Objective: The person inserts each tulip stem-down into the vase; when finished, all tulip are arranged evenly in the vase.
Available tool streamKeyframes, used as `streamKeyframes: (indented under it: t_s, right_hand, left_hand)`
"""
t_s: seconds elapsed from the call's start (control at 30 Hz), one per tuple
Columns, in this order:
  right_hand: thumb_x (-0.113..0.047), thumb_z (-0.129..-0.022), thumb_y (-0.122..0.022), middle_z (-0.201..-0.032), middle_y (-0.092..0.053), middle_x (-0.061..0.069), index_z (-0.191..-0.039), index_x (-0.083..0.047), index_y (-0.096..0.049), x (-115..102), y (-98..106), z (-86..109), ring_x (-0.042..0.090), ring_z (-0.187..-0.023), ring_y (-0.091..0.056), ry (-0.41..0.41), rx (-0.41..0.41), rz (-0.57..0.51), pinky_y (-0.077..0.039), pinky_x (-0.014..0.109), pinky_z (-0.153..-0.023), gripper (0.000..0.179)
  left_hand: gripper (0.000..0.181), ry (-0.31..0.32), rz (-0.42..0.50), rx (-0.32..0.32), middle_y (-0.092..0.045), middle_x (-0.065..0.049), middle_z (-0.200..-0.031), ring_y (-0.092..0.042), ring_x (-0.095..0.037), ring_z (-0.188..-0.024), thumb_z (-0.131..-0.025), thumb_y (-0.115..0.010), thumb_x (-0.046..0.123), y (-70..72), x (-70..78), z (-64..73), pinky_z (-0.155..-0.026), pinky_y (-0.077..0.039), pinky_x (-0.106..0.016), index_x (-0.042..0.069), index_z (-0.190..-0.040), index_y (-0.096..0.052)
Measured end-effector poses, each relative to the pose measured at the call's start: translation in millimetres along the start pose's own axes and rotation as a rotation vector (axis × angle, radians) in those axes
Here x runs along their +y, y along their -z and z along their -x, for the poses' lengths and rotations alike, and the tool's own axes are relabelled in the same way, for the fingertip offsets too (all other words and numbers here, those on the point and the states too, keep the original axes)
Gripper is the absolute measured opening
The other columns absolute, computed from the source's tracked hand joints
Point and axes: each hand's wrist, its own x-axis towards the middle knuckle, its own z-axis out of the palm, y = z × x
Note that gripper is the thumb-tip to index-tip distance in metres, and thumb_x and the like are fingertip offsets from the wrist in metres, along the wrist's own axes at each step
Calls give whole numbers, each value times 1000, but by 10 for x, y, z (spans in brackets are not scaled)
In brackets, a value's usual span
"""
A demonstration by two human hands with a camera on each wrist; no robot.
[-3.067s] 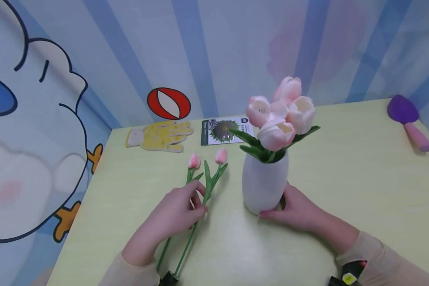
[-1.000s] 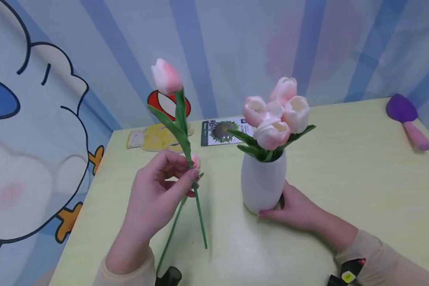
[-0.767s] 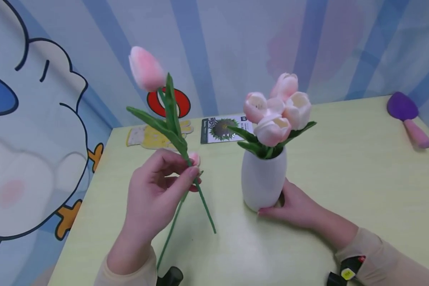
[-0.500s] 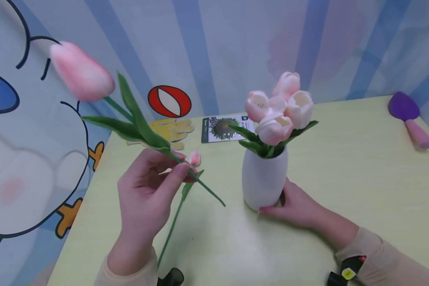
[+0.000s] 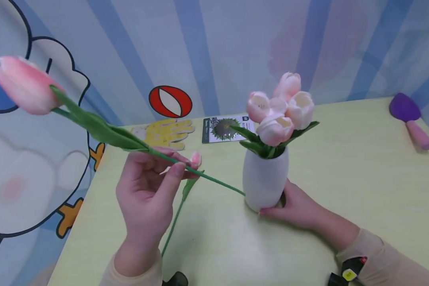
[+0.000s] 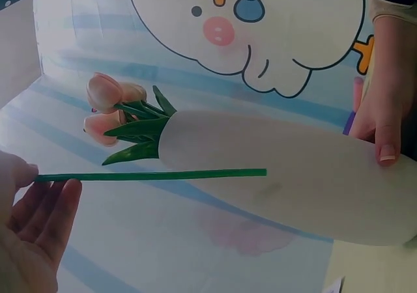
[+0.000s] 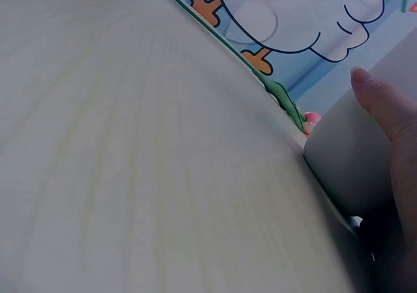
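Note:
My left hand [image 5: 143, 202] pinches the stem of a pink tulip [image 5: 26, 85] between thumb and fingers, raised above the table. The tulip lies nearly sideways, its bloom to the far left. Its bare stem end overlaps the white vase's side in the head view; the left wrist view shows the green stem [image 6: 156, 175] in front of the vase [image 6: 287, 143]. Low on the vase [image 5: 264, 182], my right hand [image 5: 302, 206] grips its right side near the base. Several pale pink tulips [image 5: 275, 129] stand in it. Another tulip [image 5: 190, 188] lies on the table, partly behind my left hand.
A yellow work glove [image 5: 169, 133] and a seed packet [image 5: 221, 129] lie along the table's back edge. At the back right is a purple trowel with a pink handle [image 5: 420, 135]. A printed cartoon backdrop [image 5: 232, 51] rises behind the table.
My left hand has picked up one tulip from the table. It has tipped from upright to nearly sideways, bloom swinging left and stem end toward the vase. My right hand stays on the vase.

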Motion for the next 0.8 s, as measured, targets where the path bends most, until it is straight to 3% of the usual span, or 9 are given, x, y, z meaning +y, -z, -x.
streamKeyframes:
  t_s: [0.27,0.47,0.8]
  right_hand:
    - [-38,-77,-93,-140,-58,-3,-146,-24,-41,-3,-4,-9,22,-129,-57,-7,-4,-11,-44,56,-110,88]
    - [-37,-77,-93,-140,-58,-3,-146,-25,-41,-12,16,6,23,-129,-56,-6,7,-13,-44,56,-110,87]
    - [-37,-77,-92,-138,-60,0,-145,-22,-41,8,1,2,24,-126,-58,-11,8,0,-46,56,-109,86]
  left_hand:
    - [21,-124,132,78,-72,-17,-99,-76,-29,-88,-92,-64,-16,-42,-4,1,-76,-65,-40,-17,-110,-53]
    - [23,-172,157,120,-71,-19,-98,-76,-29,-89,-93,-67,-11,-111,16,-30,-80,-65,-41,-16,-110,-52]
    - [25,-274,319,167,-72,-27,-94,-77,-36,-82,-92,-69,-11,-177,71,-107,-78,-65,-46,-15,-109,-51]
